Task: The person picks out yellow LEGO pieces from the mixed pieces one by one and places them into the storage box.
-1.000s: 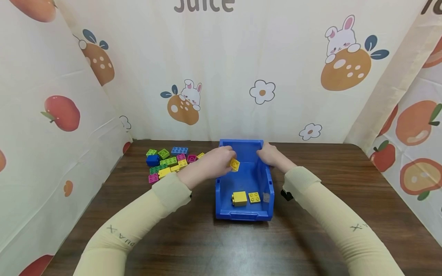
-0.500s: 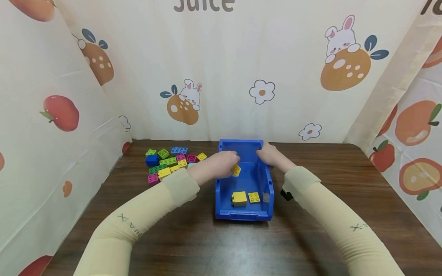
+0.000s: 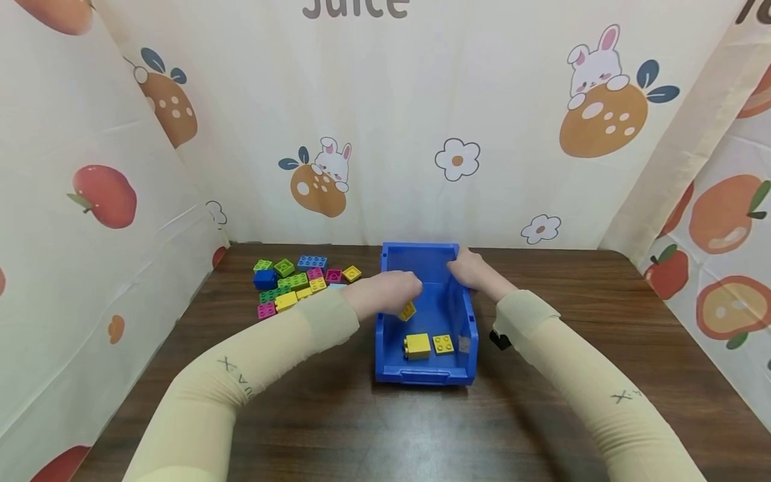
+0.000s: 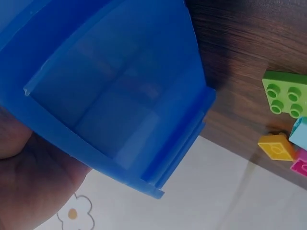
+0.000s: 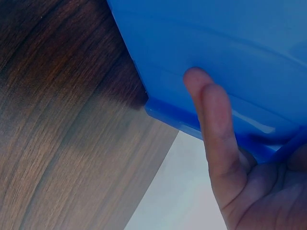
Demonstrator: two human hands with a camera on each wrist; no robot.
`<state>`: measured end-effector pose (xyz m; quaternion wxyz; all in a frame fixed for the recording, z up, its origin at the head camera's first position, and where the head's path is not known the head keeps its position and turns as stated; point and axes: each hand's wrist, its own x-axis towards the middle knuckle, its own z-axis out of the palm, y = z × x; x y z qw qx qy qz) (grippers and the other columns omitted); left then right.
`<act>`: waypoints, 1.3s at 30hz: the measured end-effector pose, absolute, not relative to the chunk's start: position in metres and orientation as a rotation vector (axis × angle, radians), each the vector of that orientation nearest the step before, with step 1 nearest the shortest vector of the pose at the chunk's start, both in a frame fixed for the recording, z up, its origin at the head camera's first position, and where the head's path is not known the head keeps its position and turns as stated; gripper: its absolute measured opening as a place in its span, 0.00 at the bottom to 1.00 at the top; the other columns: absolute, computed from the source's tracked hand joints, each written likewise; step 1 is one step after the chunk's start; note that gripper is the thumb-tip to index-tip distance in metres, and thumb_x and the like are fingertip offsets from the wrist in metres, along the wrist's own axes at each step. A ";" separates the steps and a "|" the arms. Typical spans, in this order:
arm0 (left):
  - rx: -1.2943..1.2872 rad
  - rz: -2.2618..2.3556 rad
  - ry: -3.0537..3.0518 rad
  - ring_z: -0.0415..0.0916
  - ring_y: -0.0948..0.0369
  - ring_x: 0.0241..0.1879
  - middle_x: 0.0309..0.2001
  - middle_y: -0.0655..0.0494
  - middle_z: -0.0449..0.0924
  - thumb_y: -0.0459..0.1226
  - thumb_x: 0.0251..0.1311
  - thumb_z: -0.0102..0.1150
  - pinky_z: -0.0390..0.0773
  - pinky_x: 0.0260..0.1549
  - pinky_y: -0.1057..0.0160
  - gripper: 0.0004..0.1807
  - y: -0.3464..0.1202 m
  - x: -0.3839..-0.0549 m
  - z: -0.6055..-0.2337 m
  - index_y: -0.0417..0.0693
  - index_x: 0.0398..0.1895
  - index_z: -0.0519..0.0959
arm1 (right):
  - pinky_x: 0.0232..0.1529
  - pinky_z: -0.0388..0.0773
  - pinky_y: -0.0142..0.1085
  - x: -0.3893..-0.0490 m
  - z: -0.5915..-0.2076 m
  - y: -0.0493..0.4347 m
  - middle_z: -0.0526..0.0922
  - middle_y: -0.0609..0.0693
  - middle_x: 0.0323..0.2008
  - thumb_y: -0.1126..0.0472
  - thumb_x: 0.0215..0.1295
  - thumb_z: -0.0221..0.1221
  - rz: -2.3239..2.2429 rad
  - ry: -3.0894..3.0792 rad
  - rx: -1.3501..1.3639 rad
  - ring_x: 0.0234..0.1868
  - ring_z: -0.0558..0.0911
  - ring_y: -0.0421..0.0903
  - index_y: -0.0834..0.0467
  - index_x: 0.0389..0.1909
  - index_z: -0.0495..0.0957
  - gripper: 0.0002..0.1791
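Note:
A blue open-front plastic bin (image 3: 424, 378) stands on the table. Over its left wall, my left hand (image 3: 388, 293) pinches a yellow toy brick (image 3: 407, 310) above the bin floor; the fingertips are hidden in the head view. Part of the left hand (image 4: 45, 177) shows beside the bin wall in the left wrist view, without the brick. My right hand (image 3: 472, 269) grips the right wall near the back corner. Its fingers (image 5: 218, 112) lie against the outer side. Toward the front of the bin lie a thick yellow brick (image 3: 417, 347) and a flatter yellow brick (image 3: 443, 344).
Left of the bin lie several loose toy bricks, among them a dark blue brick (image 3: 265, 279), a lighter blue brick (image 3: 312, 262) and a magenta brick (image 3: 266, 310). The left sleeve (image 3: 319, 328) covers part of this group. A printed curtain (image 3: 385, 194) hangs behind the wooden table (image 3: 415, 435).
My left hand has moved a little right and toward the front, lowering the yellow brick in the bin. The right hand, the bin and the two bricks inside it have stayed put.

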<state>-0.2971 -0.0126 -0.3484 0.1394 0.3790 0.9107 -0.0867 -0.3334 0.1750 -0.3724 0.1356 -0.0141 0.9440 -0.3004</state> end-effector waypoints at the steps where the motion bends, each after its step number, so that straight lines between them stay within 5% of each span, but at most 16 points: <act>1: 1.099 -0.274 2.621 0.79 0.60 0.45 0.48 0.54 0.80 0.39 0.54 0.66 0.78 0.49 0.62 0.24 -0.011 -0.297 -0.348 0.49 0.56 0.76 | 0.27 0.83 0.46 -0.333 -0.372 0.175 0.71 0.75 0.51 0.57 0.72 0.37 -0.871 2.734 -0.040 0.22 0.82 0.52 0.74 0.67 0.47 0.31; 27: 1.103 -0.578 2.537 0.77 0.61 0.49 0.52 0.55 0.78 0.40 0.59 0.62 0.77 0.51 0.61 0.22 0.006 -0.289 -0.366 0.52 0.57 0.74 | 0.28 0.83 0.46 -0.332 -0.371 0.174 0.74 0.72 0.43 0.58 0.71 0.37 -0.874 2.727 -0.063 0.18 0.81 0.49 0.74 0.66 0.48 0.30; 39: 1.139 -0.559 2.529 0.77 0.63 0.40 0.47 0.56 0.80 0.40 0.60 0.61 0.79 0.46 0.65 0.18 0.006 -0.287 -0.367 0.52 0.54 0.76 | 0.26 0.83 0.45 -0.333 -0.371 0.175 0.73 0.73 0.46 0.58 0.72 0.37 -0.882 2.717 -0.044 0.20 0.82 0.50 0.74 0.66 0.47 0.30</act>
